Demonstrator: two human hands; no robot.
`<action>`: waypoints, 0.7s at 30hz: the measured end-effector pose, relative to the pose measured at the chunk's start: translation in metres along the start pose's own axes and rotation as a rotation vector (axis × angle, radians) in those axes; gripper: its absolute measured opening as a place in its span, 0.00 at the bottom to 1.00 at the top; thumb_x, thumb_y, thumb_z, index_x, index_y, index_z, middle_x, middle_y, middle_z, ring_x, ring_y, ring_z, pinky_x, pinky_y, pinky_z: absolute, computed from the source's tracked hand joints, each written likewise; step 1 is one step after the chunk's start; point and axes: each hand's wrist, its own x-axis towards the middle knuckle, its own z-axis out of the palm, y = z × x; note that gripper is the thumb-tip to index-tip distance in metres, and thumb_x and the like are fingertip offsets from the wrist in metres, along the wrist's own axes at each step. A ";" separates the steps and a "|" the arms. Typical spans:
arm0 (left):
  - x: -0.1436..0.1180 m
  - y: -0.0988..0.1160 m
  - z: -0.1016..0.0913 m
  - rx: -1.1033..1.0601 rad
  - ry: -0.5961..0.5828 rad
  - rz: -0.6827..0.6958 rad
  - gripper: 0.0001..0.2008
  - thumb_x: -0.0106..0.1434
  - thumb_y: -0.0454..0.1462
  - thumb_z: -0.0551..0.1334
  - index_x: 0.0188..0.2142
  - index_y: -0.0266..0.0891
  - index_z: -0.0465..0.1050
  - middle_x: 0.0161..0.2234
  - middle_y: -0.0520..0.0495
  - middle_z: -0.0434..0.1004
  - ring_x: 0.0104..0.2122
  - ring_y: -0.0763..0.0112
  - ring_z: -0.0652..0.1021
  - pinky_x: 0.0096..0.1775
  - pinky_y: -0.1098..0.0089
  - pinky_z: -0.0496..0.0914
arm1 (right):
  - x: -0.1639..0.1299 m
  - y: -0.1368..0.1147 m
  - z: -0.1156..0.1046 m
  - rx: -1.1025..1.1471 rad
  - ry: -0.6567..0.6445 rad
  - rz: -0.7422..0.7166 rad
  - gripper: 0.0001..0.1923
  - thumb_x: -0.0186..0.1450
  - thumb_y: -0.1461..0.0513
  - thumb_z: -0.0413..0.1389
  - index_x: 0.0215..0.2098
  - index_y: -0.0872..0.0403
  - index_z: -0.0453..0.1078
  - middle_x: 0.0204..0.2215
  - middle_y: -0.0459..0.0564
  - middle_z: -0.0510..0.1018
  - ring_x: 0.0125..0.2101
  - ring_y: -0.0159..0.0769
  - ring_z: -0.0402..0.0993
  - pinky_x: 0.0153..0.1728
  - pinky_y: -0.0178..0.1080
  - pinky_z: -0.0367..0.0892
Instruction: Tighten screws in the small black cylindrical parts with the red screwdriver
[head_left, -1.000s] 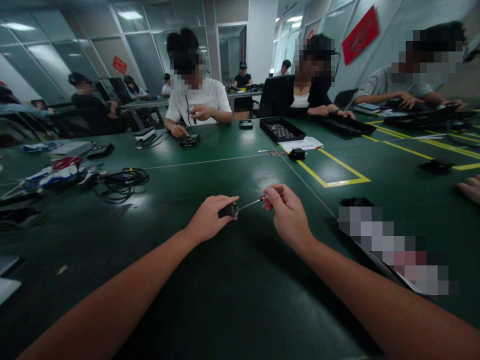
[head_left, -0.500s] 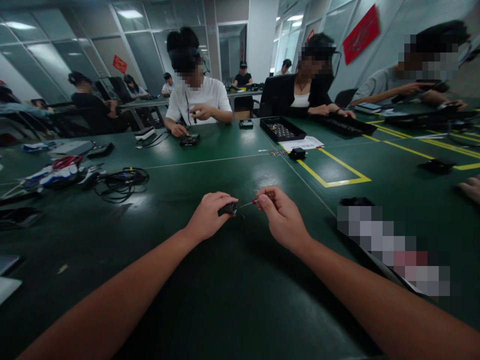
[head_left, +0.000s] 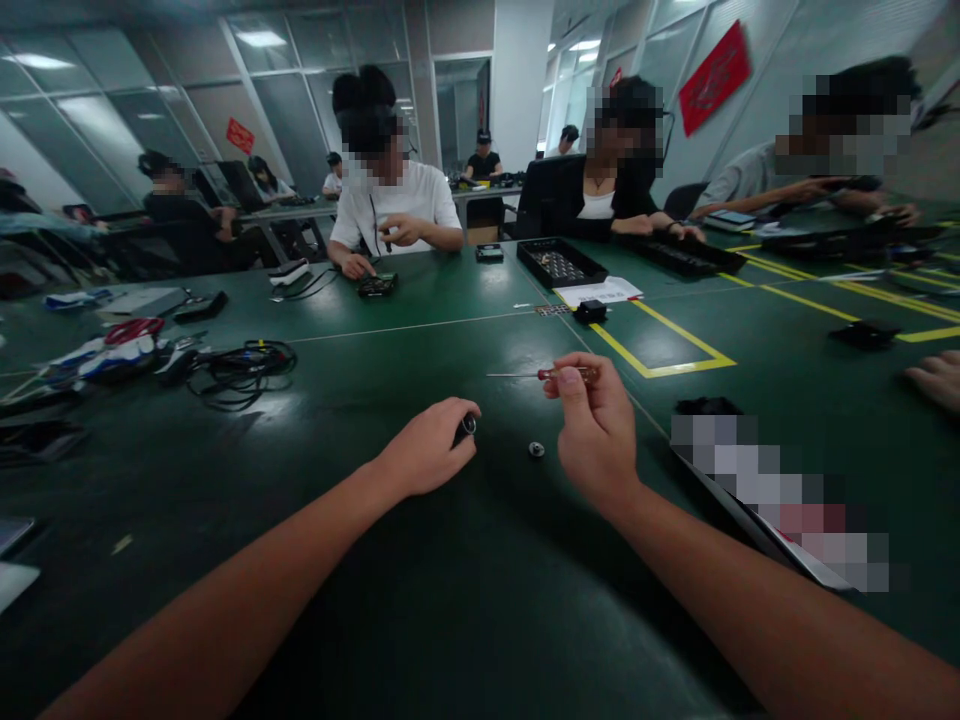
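Observation:
My left hand [head_left: 429, 447] is closed around a short black tube [head_left: 466, 428], whose round open end with a shiny rim faces right; most of the tube is hidden in the palm. In my right hand [head_left: 596, 425] is a small screwdriver [head_left: 551, 375] with a clear red handle, pinched between thumb and fingers. Its thin metal shaft points left, above the tabletop and apart from the tube. On the green table between the hands lies a small round dark part [head_left: 535, 450] with a metallic look.
Coiled black cables [head_left: 244, 370] lie at the left near a pile of gloves [head_left: 124, 350]. A black tray [head_left: 561, 262] and a small black block [head_left: 591, 311] stand farther back. A partly blurred packet [head_left: 772, 500] lies right of my right arm. Co-workers sit across the table.
My right hand has drawn the screwdriver away from the tube, up and to the right. My left hand has turned the tube and lowered slightly. The small round part now shows on the table.

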 end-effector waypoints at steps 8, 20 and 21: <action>0.024 0.045 0.020 0.044 -0.273 0.069 0.08 0.65 0.43 0.66 0.39 0.42 0.75 0.37 0.46 0.80 0.37 0.59 0.80 0.36 0.63 0.70 | -0.002 -0.003 -0.002 -0.011 -0.005 -0.038 0.08 0.74 0.54 0.51 0.44 0.47 0.70 0.32 0.46 0.76 0.33 0.38 0.74 0.35 0.42 0.68; 0.044 0.051 0.028 0.093 -0.322 0.059 0.11 0.65 0.45 0.66 0.43 0.44 0.77 0.40 0.46 0.82 0.38 0.57 0.81 0.36 0.64 0.70 | -0.005 -0.006 -0.003 0.002 -0.059 -0.019 0.08 0.74 0.55 0.52 0.45 0.47 0.71 0.33 0.46 0.77 0.34 0.39 0.75 0.38 0.44 0.69; 0.042 0.050 0.025 0.102 -0.317 0.058 0.11 0.65 0.45 0.66 0.43 0.43 0.77 0.39 0.46 0.82 0.38 0.57 0.81 0.36 0.64 0.70 | -0.005 -0.006 -0.003 0.005 -0.060 -0.022 0.08 0.74 0.55 0.52 0.45 0.47 0.71 0.33 0.46 0.77 0.35 0.39 0.75 0.38 0.44 0.68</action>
